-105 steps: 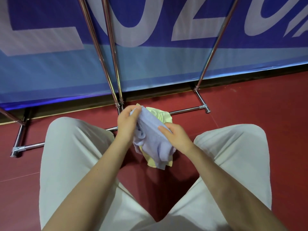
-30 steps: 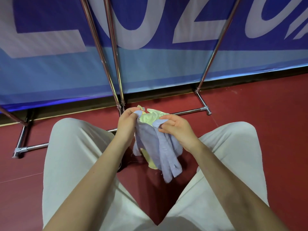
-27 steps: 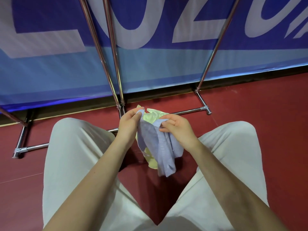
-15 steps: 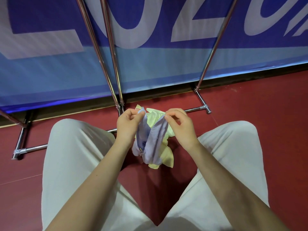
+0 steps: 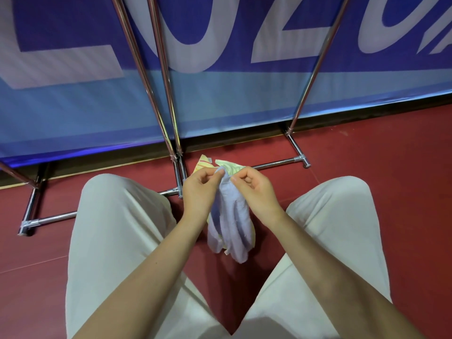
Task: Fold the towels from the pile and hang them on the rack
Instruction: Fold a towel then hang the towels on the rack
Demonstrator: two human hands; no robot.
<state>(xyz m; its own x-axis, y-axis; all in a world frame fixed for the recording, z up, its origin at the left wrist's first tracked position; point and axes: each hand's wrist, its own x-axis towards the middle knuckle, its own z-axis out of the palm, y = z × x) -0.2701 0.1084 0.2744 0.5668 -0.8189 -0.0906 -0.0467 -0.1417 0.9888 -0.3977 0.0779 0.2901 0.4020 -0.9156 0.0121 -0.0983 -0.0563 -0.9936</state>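
- Towel, pale lavender terry cloth (image 5: 232,223), head view: we find it hanging bunched between the knees, above the yellow striped towels (image 5: 226,165) on the red floor (image 5: 379,152).
- Step: we judge it the fold's start, top edge gathered; nothing visibly hung.
- Next: we would spread the corners apart, fold, then raise it to the chrome tube rack (image 5: 168,99).
- Grip: left hand (image 5: 199,189) and right hand (image 5: 254,189), fingers curled, each pinching the top edge, nearly touching.

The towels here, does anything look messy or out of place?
Only mildly: the yellow towels lie crumpled on the red floor by the rack's base, and the lavender towel pinched by both hands hangs bunched, not yet folded. Nothing looks damaged.
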